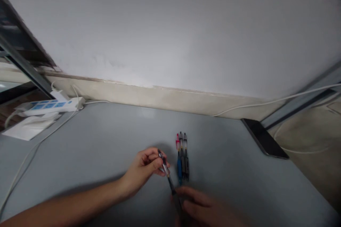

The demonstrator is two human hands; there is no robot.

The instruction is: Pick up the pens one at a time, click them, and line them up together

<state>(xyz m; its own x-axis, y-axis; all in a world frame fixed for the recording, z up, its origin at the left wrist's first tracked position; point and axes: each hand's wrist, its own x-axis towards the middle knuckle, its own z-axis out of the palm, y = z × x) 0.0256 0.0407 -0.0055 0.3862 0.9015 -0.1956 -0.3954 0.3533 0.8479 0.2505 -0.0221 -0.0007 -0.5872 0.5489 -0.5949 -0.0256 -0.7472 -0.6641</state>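
Between my two hands a pen (171, 183) with a clear upper barrel and a dark grip is held at a slant above the table. My left hand (149, 165) pinches its upper, clicker end between thumb and fingers. Around the dark lower part close the fingers of my right hand (198, 205), which is blurred and partly cut off by the bottom edge. Just beyond lie three pens side by side: one with a red clip and blue grip (179, 163), and two with clear barrels and dark grips, the middle pen (182, 152) and the right pen (186, 154).
A black phone (263, 138) lies at the table's right edge. On the left are a white power strip (53, 105), a white paper (29, 127) and a cable (39, 142) running along the grey table (119, 127). A wall (170, 35) rises behind.
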